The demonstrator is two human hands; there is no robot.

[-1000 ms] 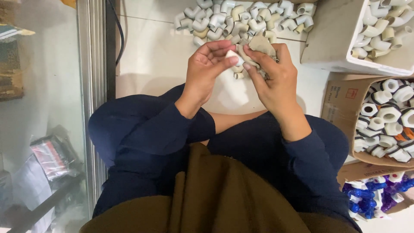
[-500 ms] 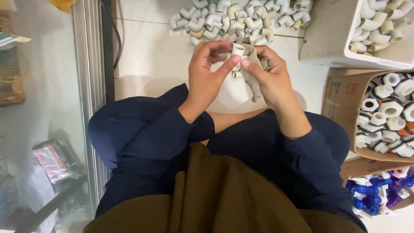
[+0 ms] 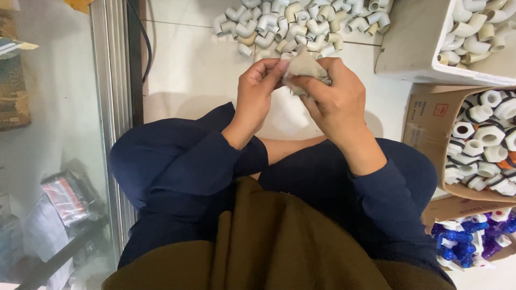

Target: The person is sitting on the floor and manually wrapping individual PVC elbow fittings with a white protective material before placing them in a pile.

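Both my hands meet over the white tiled floor, above my knees. My left hand (image 3: 258, 91) pinches the left edge of a crumpled beige cloth (image 3: 304, 66). From the right, my right hand (image 3: 337, 101) closes its fingers and thumb over the same cloth. Whatever is wrapped inside the cloth is hidden. A pile of white and cream pipe elbows (image 3: 293, 24) lies on the floor just beyond my hands.
At the upper right stands a white box (image 3: 411, 40) holding more elbows. A cardboard box (image 3: 427, 137) of white threaded fittings sits at the right, with blue fittings (image 3: 465, 241) below it. A glass cabinet with a metal frame (image 3: 107, 107) and a black cable (image 3: 145, 45) line the left.
The small white fitting seen between my fingers earlier is now covered by the cloth. My hands have turned the bundle slightly and stayed in the same place.
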